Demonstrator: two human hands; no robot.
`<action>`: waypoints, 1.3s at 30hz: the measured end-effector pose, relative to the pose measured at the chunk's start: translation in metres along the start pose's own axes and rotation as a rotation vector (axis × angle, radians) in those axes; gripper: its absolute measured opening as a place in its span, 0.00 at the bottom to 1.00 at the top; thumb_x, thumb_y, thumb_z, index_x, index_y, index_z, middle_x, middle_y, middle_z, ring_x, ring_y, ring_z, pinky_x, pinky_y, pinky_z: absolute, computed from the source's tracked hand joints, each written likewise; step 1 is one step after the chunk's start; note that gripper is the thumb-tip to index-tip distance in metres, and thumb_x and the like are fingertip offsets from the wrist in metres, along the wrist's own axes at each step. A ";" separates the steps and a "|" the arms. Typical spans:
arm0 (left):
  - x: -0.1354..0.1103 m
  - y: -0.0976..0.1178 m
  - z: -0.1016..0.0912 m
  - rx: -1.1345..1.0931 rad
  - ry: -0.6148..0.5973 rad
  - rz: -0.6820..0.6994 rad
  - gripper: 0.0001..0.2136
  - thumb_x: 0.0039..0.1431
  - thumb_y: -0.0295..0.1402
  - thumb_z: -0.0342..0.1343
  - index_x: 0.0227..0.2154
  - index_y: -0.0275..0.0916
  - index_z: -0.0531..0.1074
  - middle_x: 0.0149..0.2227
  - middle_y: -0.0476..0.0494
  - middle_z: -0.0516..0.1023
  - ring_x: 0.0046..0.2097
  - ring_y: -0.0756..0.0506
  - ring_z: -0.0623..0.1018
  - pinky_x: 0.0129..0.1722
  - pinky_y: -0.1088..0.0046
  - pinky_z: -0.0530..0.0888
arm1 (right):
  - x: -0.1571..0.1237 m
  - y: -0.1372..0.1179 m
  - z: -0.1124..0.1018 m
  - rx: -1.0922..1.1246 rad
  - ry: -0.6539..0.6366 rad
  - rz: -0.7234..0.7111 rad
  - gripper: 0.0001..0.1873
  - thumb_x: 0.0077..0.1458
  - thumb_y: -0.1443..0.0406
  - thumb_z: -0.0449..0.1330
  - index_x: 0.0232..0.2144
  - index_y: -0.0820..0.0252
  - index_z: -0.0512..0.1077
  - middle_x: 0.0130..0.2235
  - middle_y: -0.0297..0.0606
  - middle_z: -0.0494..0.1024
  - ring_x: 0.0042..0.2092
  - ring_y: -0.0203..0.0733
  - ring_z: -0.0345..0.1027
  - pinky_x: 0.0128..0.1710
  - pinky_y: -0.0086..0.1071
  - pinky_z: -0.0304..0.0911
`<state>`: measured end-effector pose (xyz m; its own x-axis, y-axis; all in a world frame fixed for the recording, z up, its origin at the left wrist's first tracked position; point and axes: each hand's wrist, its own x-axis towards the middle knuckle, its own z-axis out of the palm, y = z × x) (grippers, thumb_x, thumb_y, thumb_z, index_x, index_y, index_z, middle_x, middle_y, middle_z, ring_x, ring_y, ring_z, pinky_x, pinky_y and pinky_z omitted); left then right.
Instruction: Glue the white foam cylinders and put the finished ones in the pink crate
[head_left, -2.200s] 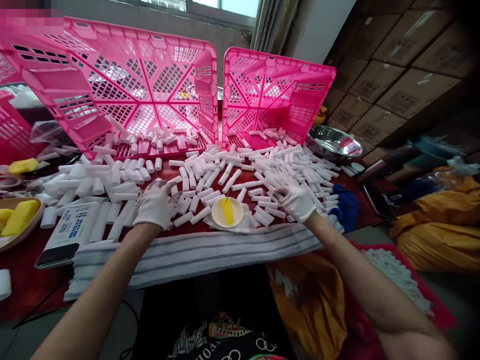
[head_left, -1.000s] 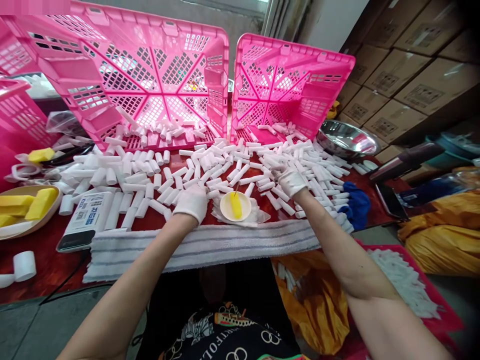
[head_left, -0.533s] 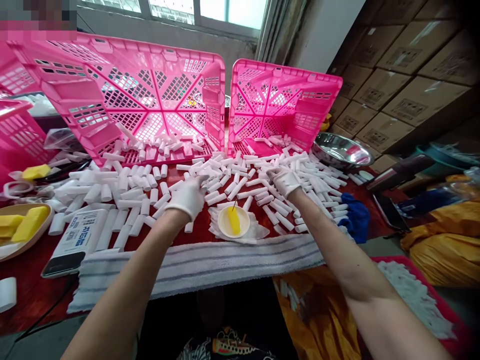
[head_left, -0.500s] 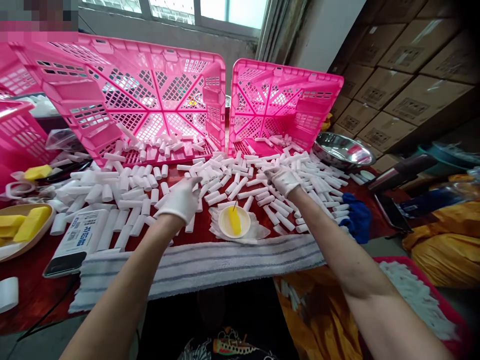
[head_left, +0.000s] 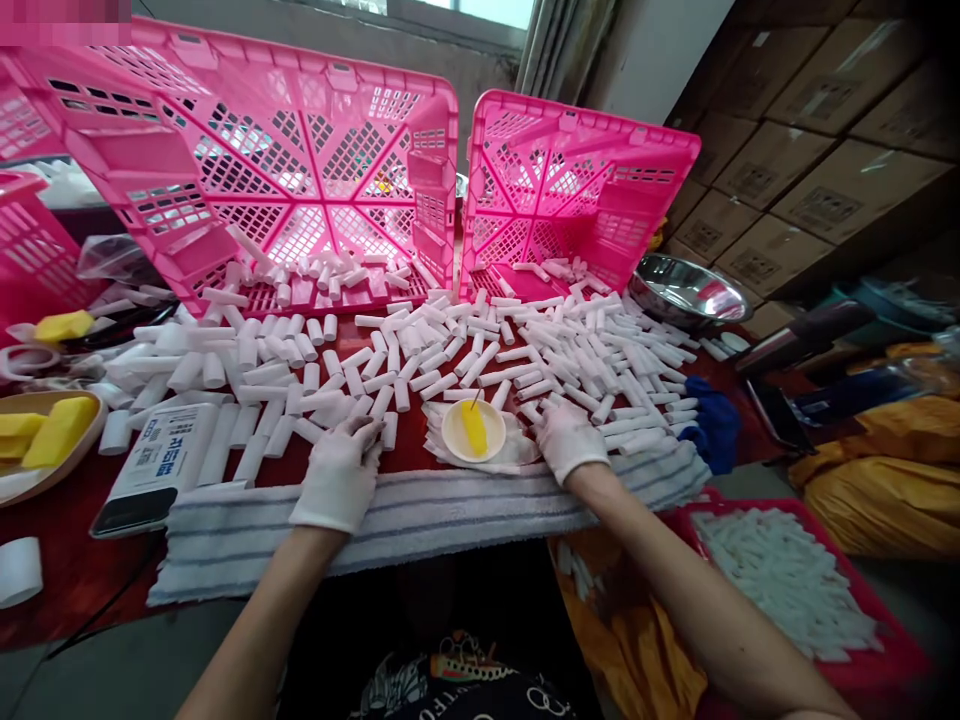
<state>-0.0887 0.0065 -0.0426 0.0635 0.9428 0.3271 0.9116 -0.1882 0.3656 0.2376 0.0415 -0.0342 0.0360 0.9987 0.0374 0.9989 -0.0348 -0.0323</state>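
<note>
Hundreds of tubes (head_left: 480,345) loose on the tabletop (head_left: 60,585) by the baskets (head_left: 300,170) — with left hand (head_left: 337,480) flat, fingers (head_left: 361,436) spread on the nearest ones, and right hand (head_left: 568,440) curled beside the dish (head_left: 472,428), grip unclear — probably best to rake few, gently, toward the towel (head_left: 450,515).

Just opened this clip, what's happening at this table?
A person in white gloves works at a red table strewn with small white rolls. The left hand rests at the far edge of a striped towel, fingertips against the nearest rolls. The right hand lies on rolls just right of a small dish holding something yellow. Whether either hand grips a roll is unclear. Two pink crates stand tipped behind, rolls spilling out.
</note>
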 end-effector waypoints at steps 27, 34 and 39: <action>0.022 0.030 0.012 -0.113 -0.145 -0.006 0.17 0.56 0.41 0.51 0.44 0.38 0.73 0.40 0.39 0.74 0.42 0.41 0.73 0.43 0.64 0.69 | -0.004 -0.022 0.024 0.730 0.190 -0.450 0.14 0.55 0.61 0.55 0.42 0.58 0.75 0.36 0.40 0.76 0.36 0.40 0.69 0.38 0.33 0.63; 0.012 0.053 0.019 -0.628 -0.120 -0.166 0.18 0.55 0.44 0.52 0.43 0.37 0.70 0.43 0.41 0.75 0.44 0.44 0.74 0.47 0.66 0.70 | -0.014 -0.029 0.014 0.792 0.085 -0.361 0.19 0.56 0.55 0.55 0.45 0.58 0.73 0.39 0.38 0.77 0.41 0.43 0.70 0.45 0.36 0.65; 0.012 0.068 0.031 -0.847 -0.166 -0.281 0.19 0.56 0.45 0.50 0.44 0.36 0.66 0.44 0.39 0.75 0.45 0.44 0.74 0.47 0.66 0.70 | -0.017 -0.035 0.023 0.934 0.116 -0.306 0.17 0.56 0.56 0.54 0.44 0.57 0.73 0.41 0.39 0.77 0.42 0.43 0.71 0.47 0.37 0.66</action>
<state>-0.0134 0.0137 -0.0413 0.0013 0.9997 0.0230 0.3026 -0.0224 0.9529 0.2011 0.0264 -0.0562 -0.1672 0.9478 0.2716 0.5419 0.3185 -0.7778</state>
